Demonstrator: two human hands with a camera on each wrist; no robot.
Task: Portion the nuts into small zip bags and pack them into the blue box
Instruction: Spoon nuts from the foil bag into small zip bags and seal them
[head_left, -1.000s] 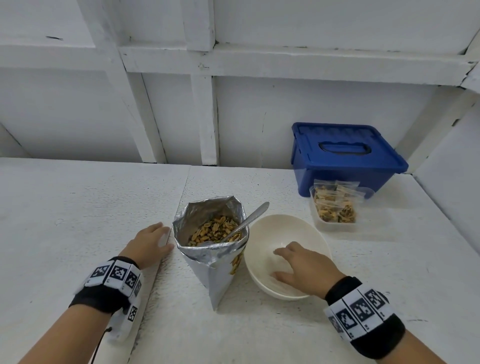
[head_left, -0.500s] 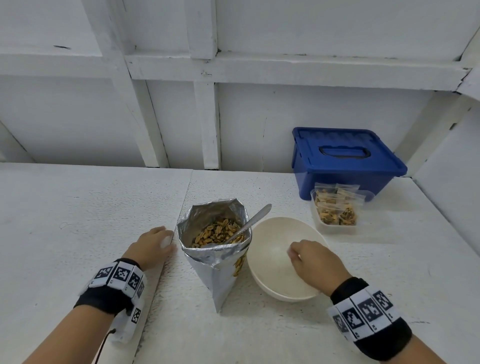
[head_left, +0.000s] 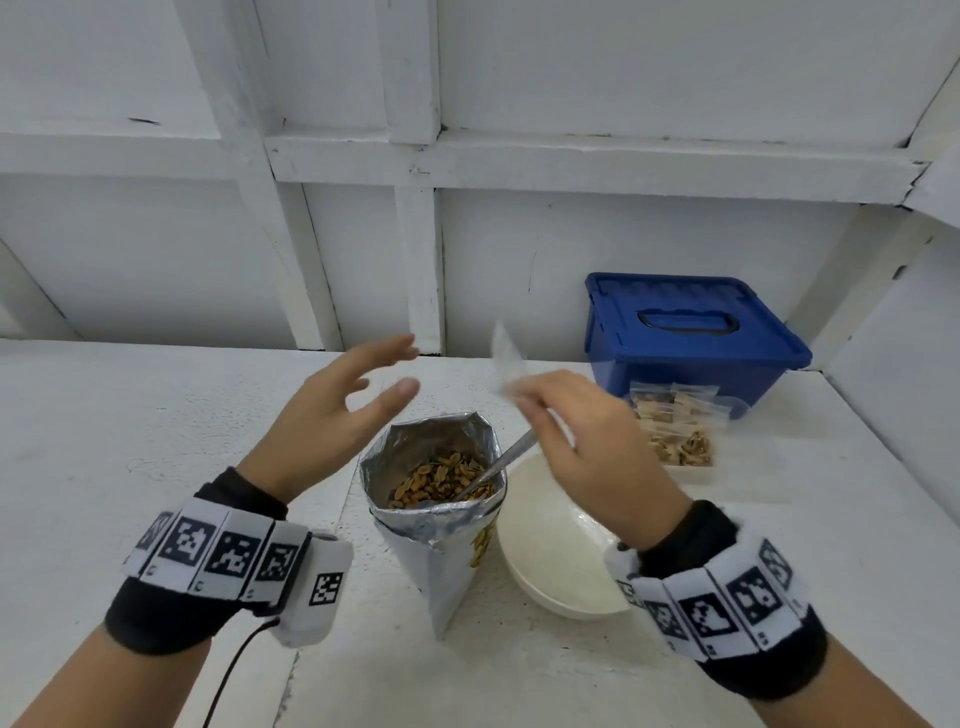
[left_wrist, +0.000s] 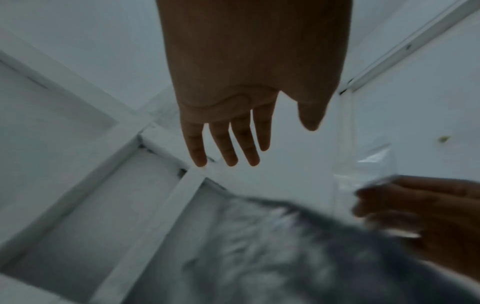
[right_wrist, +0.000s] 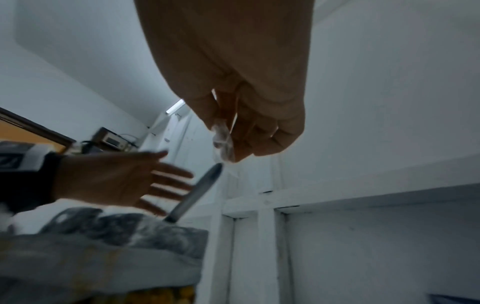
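An open foil bag of nuts (head_left: 436, 483) stands mid-table with a metal spoon (head_left: 506, 457) leaning in it. My right hand (head_left: 561, 421) is raised above the white bowl (head_left: 550, 551) and pinches a small clear empty zip bag (head_left: 506, 356), also seen as the zip bag (right_wrist: 223, 142) between its fingertips. My left hand (head_left: 343, 405) hovers open above the foil bag's left side, fingers spread toward the zip bag, holding nothing. The blue box (head_left: 685, 332) sits lid-closed at the back right. A clear tub (head_left: 675, 441) in front of it holds several filled zip bags.
White wall panels and beams stand close behind the white table (head_left: 130, 431). The bowl sits just right of the foil bag, with the tub and box farther right. A side wall bounds the table on the right.
Both hands have risen off the table. The right hand left the bowl with a small clear zip bag pinched in it. The left hand lifted from beside the foil bag and opened toward it.
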